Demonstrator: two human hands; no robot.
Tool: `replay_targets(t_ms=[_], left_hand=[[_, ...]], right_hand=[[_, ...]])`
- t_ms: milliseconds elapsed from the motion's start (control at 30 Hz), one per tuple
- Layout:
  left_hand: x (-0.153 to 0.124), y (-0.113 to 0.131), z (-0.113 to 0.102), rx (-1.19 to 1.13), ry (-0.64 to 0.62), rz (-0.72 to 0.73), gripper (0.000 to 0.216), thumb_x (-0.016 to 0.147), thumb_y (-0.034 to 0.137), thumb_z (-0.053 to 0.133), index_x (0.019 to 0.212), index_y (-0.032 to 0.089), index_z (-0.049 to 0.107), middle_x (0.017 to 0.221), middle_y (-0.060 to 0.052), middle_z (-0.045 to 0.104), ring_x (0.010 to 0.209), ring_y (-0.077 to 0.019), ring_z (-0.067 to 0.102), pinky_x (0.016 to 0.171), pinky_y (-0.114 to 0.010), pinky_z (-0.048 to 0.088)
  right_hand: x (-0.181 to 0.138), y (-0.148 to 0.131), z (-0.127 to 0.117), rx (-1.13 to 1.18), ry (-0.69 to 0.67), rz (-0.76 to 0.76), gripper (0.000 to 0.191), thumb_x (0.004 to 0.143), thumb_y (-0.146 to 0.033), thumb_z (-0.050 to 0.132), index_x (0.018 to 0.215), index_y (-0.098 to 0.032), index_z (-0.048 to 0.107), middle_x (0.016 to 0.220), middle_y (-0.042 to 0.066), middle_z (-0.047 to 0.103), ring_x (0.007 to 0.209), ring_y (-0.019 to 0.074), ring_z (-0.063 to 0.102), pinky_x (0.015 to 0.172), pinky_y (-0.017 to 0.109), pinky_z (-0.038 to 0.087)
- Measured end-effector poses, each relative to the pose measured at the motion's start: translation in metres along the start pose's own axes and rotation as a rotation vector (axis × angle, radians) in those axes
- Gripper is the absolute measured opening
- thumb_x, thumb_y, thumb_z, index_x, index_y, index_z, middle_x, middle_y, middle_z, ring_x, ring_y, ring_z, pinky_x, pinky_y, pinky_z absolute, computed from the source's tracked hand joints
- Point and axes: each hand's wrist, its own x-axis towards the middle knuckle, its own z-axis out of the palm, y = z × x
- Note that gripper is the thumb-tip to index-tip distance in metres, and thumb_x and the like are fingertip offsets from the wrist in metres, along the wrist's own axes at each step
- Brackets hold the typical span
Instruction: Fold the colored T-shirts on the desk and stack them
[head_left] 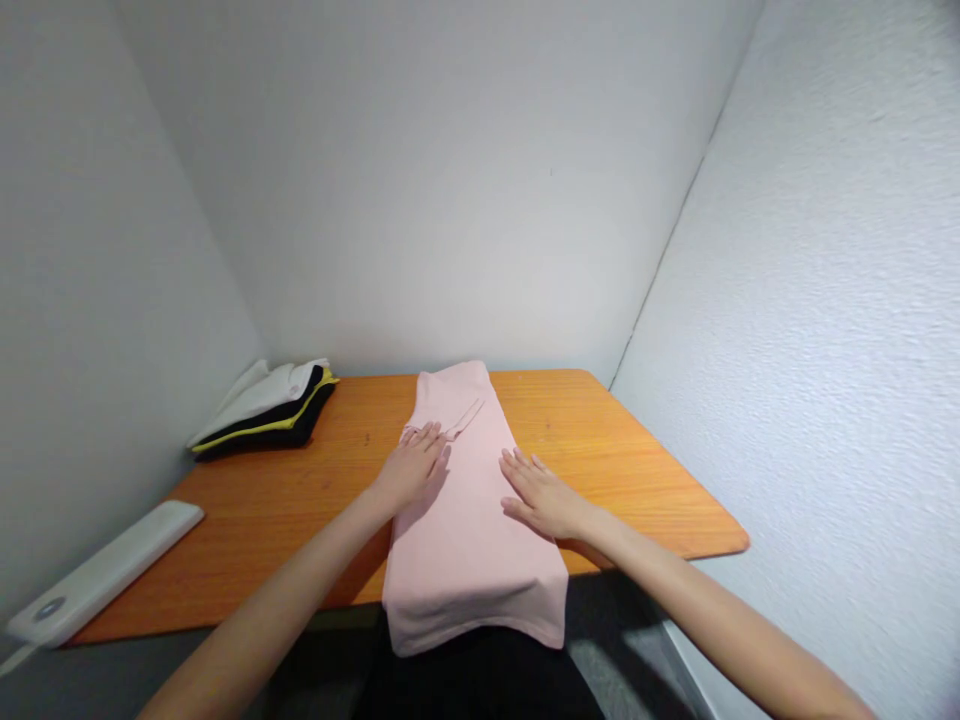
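1. Table (600, 440): the pink cloth (465, 525) lies lengthwise across its middle, lower end draping over the near edge; that overhang's weight could drag the cloth off if left unsupported.
2. Pink cloth: uneven pushing might ruck its surface or skew its sides.
3. Left hand (411, 468) lies palm down along the cloth's left side; right hand (544, 498), palm down, angles inward over its right edge.
4. Fingers: left ones close together, right ones slightly fanned, thumbs apart; neither hand pinches anything.
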Motion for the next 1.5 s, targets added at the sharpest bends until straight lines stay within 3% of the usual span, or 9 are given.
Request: replay_targets(t_ms=[167,300,467,600,800,900,1033,1267,1500], left_hand=[[-0.046,0.04,0.016,-0.062,-0.137,-0.036,0.066,0.096,0.055,0.027,0.147,0.012,0.035,0.155,-0.014,0.028,0.146,-0.0266,0.019,0.117,-0.046,0.015],[-0.063,0.037,0.024,-0.035,-0.115,-0.034,0.066,0.097,0.054,0.024,0.15,0.015,0.028,0.157,-0.011,0.022,0.146,-0.0229,0.017,0.118,-0.042,0.013],[-0.06,0.032,0.021,-0.014,-0.124,0.002,0.063,0.098,0.052,0.025,0.149,0.015,0.03,0.157,-0.01,0.022,0.146,-0.0213,0.017,0.119,-0.04,0.014],[-0.074,0.037,0.0,-0.041,-0.157,0.099,0.057,0.099,0.047,0.026,0.147,0.018,0.035,0.157,-0.007,0.026,0.146,-0.0197,0.019,0.119,-0.04,0.012],[-0.149,0.037,-0.044,-0.077,-0.191,0.31,0.059,0.095,0.034,0.04,0.151,0.034,0.021,0.158,0.005,0.024,0.146,-0.0186,0.02,0.12,-0.038,0.015],[-0.172,0.03,-0.034,0.027,-0.118,0.393,0.067,0.091,0.019,0.042,0.151,0.038,0.02,0.157,0.005,0.025,0.145,-0.0193,0.024,0.12,-0.039,0.016],[-0.17,0.026,-0.004,0.28,0.088,0.446,0.061,0.094,0.015,0.043,0.149,0.038,0.028,0.157,0.0,0.028,0.143,-0.0224,0.027,0.117,-0.042,0.021],[-0.161,0.032,0.006,0.45,0.25,0.464,0.053,0.096,0.014,0.043,0.146,0.032,0.036,0.15,-0.002,0.042,0.138,-0.0196,0.038,0.116,-0.037,0.025],[-0.178,0.037,-0.007,0.349,0.235,0.634,0.049,0.096,0.01,0.044,0.142,0.028,0.042,0.15,-0.004,0.041,0.14,-0.0193,0.034,0.118,-0.038,0.026]], right_hand=[[-0.015,-0.004,0.01,-0.008,-0.013,-0.044,0.074,0.097,-0.061,0.032,0.154,-0.017,0.014,0.157,0.009,0.011,0.145,0.0243,0.006,0.119,0.045,0.007],[-0.018,-0.003,0.019,-0.025,0.019,-0.042,0.073,0.097,-0.061,0.03,0.154,-0.02,0.012,0.158,0.007,0.009,0.145,0.0242,0.008,0.119,0.046,0.005],[-0.016,-0.003,0.021,-0.053,0.026,-0.042,0.071,0.098,-0.058,0.031,0.154,-0.018,0.014,0.157,0.007,0.012,0.145,0.0236,0.009,0.118,0.045,0.001],[-0.033,-0.004,0.008,-0.079,0.046,-0.022,0.068,0.098,-0.054,0.034,0.153,-0.017,0.02,0.157,0.007,0.014,0.145,0.0241,0.008,0.118,0.046,-0.001],[-0.11,0.005,-0.015,-0.13,0.073,-0.104,0.082,0.09,-0.05,0.05,0.154,-0.019,0.009,0.158,0.003,0.006,0.146,0.0246,0.004,0.119,0.047,0.002],[-0.129,0.011,-0.004,-0.207,0.071,-0.139,0.082,0.086,-0.031,0.055,0.154,-0.02,0.01,0.158,0.004,0.008,0.146,0.0245,0.006,0.119,0.048,0.007],[-0.116,0.013,0.023,-0.385,0.241,-0.227,0.069,0.088,-0.008,0.046,0.152,-0.018,0.023,0.156,0.009,0.021,0.144,0.0233,0.016,0.117,0.048,0.022],[-0.095,0.0,0.037,-0.564,0.401,-0.401,0.052,0.092,-0.006,0.047,0.142,-0.019,0.043,0.149,0.013,0.037,0.138,0.0253,0.032,0.111,0.045,0.035],[-0.106,-0.021,0.033,-0.497,0.384,-0.55,0.048,0.095,-0.012,0.051,0.14,-0.029,0.045,0.151,0.009,0.036,0.14,0.0239,0.028,0.112,0.045,0.033]])
